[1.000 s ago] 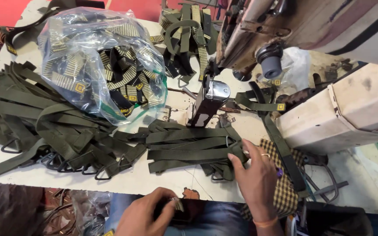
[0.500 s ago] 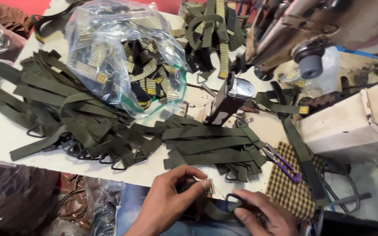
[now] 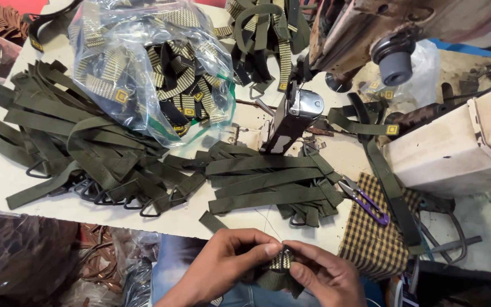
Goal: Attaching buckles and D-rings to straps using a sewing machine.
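Note:
My left hand and my right hand meet below the table's front edge, both pinching one short olive webbing strap with a patterned piece at its top. Just beyond my fingers a pile of olive straps lies on the white table. A larger heap of olive straps with black metal rings spreads over the left side.
A clear plastic bag of patterned straps sits at the back. The sewing machine head stands in the middle, with its body at right. Purple thread snips lie beside a checked cloth. More straps are heaped behind.
My right hand left the strap pile and came down to my lap. Both hands now hold the strap piece together, and the view has tilted down and leftward.

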